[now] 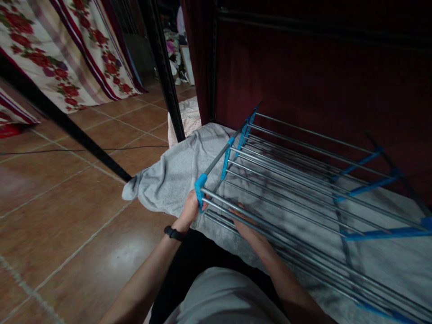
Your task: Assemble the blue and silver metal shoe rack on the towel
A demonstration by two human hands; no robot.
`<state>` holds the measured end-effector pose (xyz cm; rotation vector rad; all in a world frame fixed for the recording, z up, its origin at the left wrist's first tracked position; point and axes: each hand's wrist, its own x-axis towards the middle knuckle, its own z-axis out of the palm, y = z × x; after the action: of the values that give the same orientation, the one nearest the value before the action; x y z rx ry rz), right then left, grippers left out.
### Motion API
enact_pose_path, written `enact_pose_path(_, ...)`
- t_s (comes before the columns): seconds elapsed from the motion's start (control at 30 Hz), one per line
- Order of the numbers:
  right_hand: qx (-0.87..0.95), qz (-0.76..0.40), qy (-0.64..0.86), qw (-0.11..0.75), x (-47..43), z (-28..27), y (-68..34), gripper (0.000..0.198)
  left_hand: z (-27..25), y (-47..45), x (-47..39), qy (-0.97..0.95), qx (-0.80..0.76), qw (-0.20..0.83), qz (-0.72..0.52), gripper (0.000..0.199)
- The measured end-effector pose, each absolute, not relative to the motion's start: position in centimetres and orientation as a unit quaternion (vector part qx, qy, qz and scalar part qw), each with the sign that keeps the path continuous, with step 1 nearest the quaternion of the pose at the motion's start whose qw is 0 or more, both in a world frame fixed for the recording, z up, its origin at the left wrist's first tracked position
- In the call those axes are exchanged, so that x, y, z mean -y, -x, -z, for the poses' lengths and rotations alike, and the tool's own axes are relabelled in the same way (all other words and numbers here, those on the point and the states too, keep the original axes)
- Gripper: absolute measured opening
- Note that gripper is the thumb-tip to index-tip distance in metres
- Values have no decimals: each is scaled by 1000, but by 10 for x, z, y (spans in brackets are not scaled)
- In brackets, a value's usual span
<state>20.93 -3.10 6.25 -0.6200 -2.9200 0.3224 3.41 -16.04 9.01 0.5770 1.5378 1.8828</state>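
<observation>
Clasping a rack (293, 173) over a grey blanket (175, 180), a person has the L grip (191, 208) closed round its blue corner (200, 182); the R grip (243, 218) is among the front rods, partly hidden, so can't tell if it's holding one. Rack runs from center out past the R edge. Best handled, by the look of it, w/ the corner held firm, weight shared btwn both grips & fingers clear of the joints, which could pinch. Soft blanket might let the frame wobble. In the way: a dark-red panel (286, 67) behind, limiting room on the far side, plus a black post (162, 58) & slanting bar (67, 121) to the L. Also about: striped cloth (185, 110) by the post, cord (84, 150) across the tile floor (84, 189), floral curtain (77, 40) top L.
</observation>
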Motion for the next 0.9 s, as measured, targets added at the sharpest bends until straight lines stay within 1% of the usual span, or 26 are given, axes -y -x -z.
enact_pose_path(0.07, 965, -85, 235, 73, 15, -63, -199, 37, -92, -28, 161, -201, -567, 362, -712, 40)
enact_pose_path(0.13, 959, -80, 262, 73, -2, -65, -190, 40, -91, -15, 160, -188, -564, 387, -705, 35)
enact_pose_path(0.23, 946, -87, 303, 73, -22, -66, -183, 44, -82, 12, 149, -212, -595, 346, -694, 29)
enact_pose_path(0.33, 938, -99, 325, 70, -33, -66, -180, 43, -69, 40, 127, -250, -625, 306, -673, 34)
enact_pose_path(0.53, 937, -131, 320, 58, -50, -55, -169, 22, -46, 59, 70, -400, -663, 260, -578, 43)
enact_pose_path(0.63, 935, -134, 320, 73, -58, -49, -163, 18, -35, 56, 54, -453, -660, 260, -541, 36)
enact_pose_path(0.73, 934, -139, 318, 80, -63, -47, -159, 20, -24, 54, 47, -465, -665, 253, -527, 27)
enact_pose_path(0.9, 937, -143, 311, 75, -66, -46, -159, 20, -12, 54, 43, -464, -680, 225, -521, 23)
